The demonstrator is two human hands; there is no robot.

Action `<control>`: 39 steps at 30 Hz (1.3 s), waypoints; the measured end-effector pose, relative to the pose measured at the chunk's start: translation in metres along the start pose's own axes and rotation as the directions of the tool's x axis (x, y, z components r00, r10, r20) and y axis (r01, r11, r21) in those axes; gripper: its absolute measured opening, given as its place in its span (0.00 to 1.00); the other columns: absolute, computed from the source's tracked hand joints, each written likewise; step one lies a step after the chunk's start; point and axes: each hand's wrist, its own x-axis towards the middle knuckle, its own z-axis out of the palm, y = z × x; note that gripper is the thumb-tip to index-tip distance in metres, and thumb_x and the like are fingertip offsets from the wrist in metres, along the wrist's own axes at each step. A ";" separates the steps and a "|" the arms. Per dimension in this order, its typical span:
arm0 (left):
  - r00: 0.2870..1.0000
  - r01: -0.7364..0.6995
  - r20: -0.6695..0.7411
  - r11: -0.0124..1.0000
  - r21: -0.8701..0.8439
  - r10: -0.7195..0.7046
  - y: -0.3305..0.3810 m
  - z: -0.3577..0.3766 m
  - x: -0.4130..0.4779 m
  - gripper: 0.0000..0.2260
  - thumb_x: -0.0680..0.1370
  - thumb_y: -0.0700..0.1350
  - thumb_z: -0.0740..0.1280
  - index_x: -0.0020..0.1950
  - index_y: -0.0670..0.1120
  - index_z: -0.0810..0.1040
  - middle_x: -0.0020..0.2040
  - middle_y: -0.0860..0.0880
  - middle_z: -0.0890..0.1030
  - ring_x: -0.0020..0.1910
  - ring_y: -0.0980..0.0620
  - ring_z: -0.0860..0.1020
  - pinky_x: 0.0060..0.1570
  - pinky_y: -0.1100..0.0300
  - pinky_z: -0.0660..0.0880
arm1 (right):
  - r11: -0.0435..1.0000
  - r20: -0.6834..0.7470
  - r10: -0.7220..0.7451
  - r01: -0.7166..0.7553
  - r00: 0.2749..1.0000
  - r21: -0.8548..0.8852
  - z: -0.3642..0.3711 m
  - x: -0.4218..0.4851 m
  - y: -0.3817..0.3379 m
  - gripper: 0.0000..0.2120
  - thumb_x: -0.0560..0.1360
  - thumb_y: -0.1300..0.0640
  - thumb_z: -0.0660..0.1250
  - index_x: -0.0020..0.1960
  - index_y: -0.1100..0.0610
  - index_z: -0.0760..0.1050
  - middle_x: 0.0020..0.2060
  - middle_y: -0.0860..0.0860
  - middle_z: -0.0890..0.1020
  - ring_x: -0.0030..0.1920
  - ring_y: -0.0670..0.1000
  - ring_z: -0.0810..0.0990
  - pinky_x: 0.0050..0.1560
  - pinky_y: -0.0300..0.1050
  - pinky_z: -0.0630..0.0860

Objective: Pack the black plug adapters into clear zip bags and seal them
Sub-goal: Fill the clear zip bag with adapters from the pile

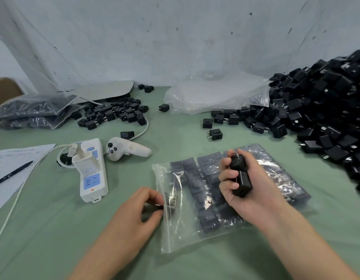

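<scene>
Two adapters (242, 178), stacked end to end, fill the right hand (262, 182); its fingers curl round them, palm facing left, above the bag (175, 235). That bag lies by the table's (54, 229) front edge, right of centre, and the rows (207, 190) packed inside blur behind glare. The left hand (134, 213), thumb and fingertips closed, pinches a single adapter (171, 200) at the bag's open mouth; fingers hide its near end, plastic hazes the rest. The pile (320, 118) along the right edge is cut off by the frame.

pass: table (54, 229) front-left; blocked: power strip (92, 172) left; adapter heap (326, 110) right
</scene>
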 end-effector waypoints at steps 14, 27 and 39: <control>0.879 0.427 0.132 0.633 -0.646 -0.458 0.025 0.007 0.013 0.08 0.82 0.44 0.64 0.60 0.52 0.76 0.45 0.43 0.85 0.41 0.44 0.86 0.36 0.62 0.81 | 0.996 0.011 -0.031 0.030 0.999 0.084 -0.001 -0.002 0.000 0.08 0.80 0.50 0.64 0.46 0.53 0.76 0.36 0.48 0.77 0.25 0.44 0.70 0.21 0.35 0.67; 0.836 0.435 0.275 0.268 -0.860 -0.474 0.034 0.014 0.022 0.11 0.78 0.39 0.67 0.60 0.42 0.78 0.54 0.35 0.83 0.49 0.36 0.84 0.39 0.53 0.83 | 0.995 0.041 -0.031 0.027 0.999 0.093 0.001 -0.002 0.000 0.09 0.80 0.49 0.64 0.46 0.53 0.77 0.36 0.48 0.77 0.26 0.44 0.70 0.21 0.34 0.67; 0.865 0.337 0.004 0.576 -0.745 -0.501 0.027 0.007 0.021 0.08 0.82 0.40 0.63 0.55 0.48 0.80 0.47 0.44 0.86 0.43 0.47 0.86 0.39 0.57 0.83 | 0.993 0.098 -0.105 0.111 0.990 -0.050 -0.005 -0.003 -0.003 0.12 0.74 0.59 0.61 0.57 0.57 0.74 0.40 0.55 0.79 0.25 0.48 0.67 0.19 0.39 0.65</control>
